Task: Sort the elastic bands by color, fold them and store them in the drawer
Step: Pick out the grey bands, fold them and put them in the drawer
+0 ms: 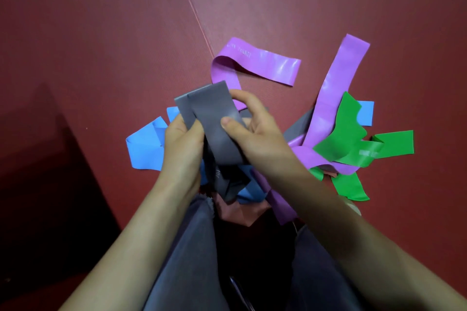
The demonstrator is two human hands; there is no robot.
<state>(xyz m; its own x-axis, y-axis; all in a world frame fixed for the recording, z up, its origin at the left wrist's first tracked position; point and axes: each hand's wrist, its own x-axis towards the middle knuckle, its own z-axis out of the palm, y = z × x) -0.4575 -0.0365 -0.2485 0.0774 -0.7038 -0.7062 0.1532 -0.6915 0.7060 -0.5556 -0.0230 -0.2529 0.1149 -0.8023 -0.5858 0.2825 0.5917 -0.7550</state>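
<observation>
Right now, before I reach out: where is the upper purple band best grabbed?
Pinch the upper purple band at its curled left bend, coming from above-left. There the strip seems to arch off the mat, leaving room to get under it; its right end lies flat, and its lower tail runs behind the grey band.

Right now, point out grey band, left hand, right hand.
grey band (212, 106), head view, flat upper fold.
left hand (183, 144), head view, back of hand.
right hand (257, 134), head view, back of hand.
</observation>
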